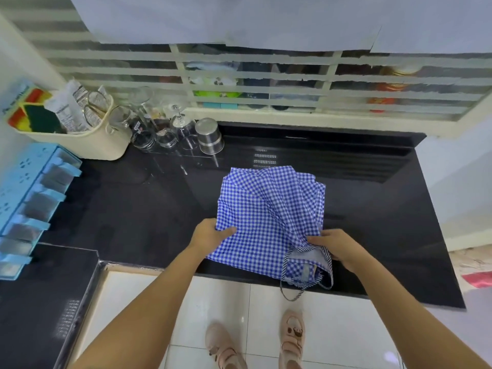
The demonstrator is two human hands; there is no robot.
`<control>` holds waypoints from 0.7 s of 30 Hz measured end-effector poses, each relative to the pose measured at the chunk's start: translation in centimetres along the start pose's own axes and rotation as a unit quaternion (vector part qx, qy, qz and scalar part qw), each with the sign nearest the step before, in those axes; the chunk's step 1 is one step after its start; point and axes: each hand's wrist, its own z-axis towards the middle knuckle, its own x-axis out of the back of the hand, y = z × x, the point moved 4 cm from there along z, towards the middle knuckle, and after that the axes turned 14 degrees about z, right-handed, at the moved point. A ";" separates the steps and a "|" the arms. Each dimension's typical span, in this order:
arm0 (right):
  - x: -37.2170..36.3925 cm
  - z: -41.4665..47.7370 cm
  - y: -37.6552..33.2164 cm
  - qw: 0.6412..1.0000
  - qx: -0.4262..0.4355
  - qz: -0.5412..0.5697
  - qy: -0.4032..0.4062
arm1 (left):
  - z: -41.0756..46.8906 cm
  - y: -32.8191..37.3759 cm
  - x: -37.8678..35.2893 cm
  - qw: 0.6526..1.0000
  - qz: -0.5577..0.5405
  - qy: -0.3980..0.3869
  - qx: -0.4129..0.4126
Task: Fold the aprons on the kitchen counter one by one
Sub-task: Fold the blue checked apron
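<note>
Forearms come in from the near edge, pink shoes (226, 350) on white glossy floor tile (213, 302) below them.

Step in hand: mid-fold on one blue-and-white gingham apron (266, 217). It lies on the black bench (133, 209), centre-right, with its near part overhanging the bench's near edge. No second apron in view.

Hands:
- left hand (210, 234) pinches the near-left edge, thumb on top of the cloth
- right hand (334, 247) grips the bunched near-right part, just beside the striped trim
- hands apart, one at each near corner

Cloth state: thin woven cotton by the look, limp. Far half lies in loose diagonal pleats, not flat, outline roughly rectangular but ragged at far right. Striped strap loop (292, 295) dangles off the near edge over the floor.

Next move, my read: pull the pleats flat, tuck the strap onto the panel, then bring the near edge over to the far edge. The strap will likely snag or hang out if left loose. The bench is polished and mirror-like, so the cloth should slide easily; hold both corners during the fold.

Far left on the bench: steel tumbler (209, 135), clear glasses (149, 129), cream basket (93, 145), well apart from the apron. Blue plastic rack (34, 198) on the left wall.
</note>
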 end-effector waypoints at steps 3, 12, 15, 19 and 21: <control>0.1 -1.0 1.7 0.994 -0.048 0.087 0.052 | 0.4 0.4 -0.1 0.997 0.078 -0.018 -0.011; -0.3 -4.6 3.2 0.981 -0.095 -0.170 0.011 | 0.7 2.5 -0.9 0.967 0.249 0.019 0.052; 1.3 -5.7 2.9 0.992 -0.093 -0.082 0.018 | 0.6 2.7 -1.0 0.964 0.256 0.014 0.070; 3.3 -7.7 2.4 0.937 -0.024 0.316 -0.144 | 0.5 2.7 -1.1 0.962 0.261 0.013 0.076; 5.0 -8.7 2.3 0.918 0.005 0.360 -0.167 | 0.4 2.7 -1.1 0.963 0.260 0.017 0.074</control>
